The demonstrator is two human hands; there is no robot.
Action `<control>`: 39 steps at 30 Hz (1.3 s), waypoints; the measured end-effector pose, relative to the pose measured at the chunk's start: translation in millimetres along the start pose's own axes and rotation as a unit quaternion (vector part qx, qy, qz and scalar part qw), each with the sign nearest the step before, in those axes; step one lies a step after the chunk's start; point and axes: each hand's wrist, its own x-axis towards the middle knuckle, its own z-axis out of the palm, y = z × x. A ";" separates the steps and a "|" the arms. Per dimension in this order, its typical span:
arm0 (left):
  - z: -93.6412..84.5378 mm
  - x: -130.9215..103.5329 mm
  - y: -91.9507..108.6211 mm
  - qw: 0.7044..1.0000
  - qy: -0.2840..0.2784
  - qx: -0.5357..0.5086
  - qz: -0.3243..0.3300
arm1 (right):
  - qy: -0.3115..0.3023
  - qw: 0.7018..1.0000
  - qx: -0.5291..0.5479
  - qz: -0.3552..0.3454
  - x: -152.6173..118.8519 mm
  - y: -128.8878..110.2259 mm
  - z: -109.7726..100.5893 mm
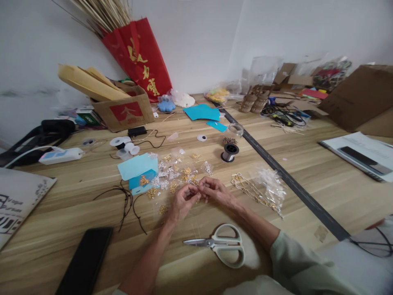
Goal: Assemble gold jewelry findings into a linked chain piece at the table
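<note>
My left hand (185,200) and my right hand (215,191) meet near the middle of the table, fingertips pinched close together. Between them is something small, partly a pale ring shape (198,196), too small to make out. Just beyond my hands lie small clear bags of gold findings (186,174) and silver findings (164,184). White-handled scissors (227,245) lie below my hands, blades to the left. Gold and silver chains (254,191) rest right of my right hand, beside crumpled clear bags (270,186). A spool of wire (229,153) stands beyond my hands.
Black cords (125,205) and a black phone (86,260) lie at left. Blue cards (138,168) sit beside the findings. A black strip (276,166) crosses the wooden table (307,172). Cardboard boxes (359,98) and a red bag (141,61) stand at the back.
</note>
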 end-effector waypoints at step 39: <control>4.8 -7.4 9.3 0.971 0.041 0.199 0.122 | -0.078 0.956 -0.282 -0.023 -8.3 -7.8 -1.1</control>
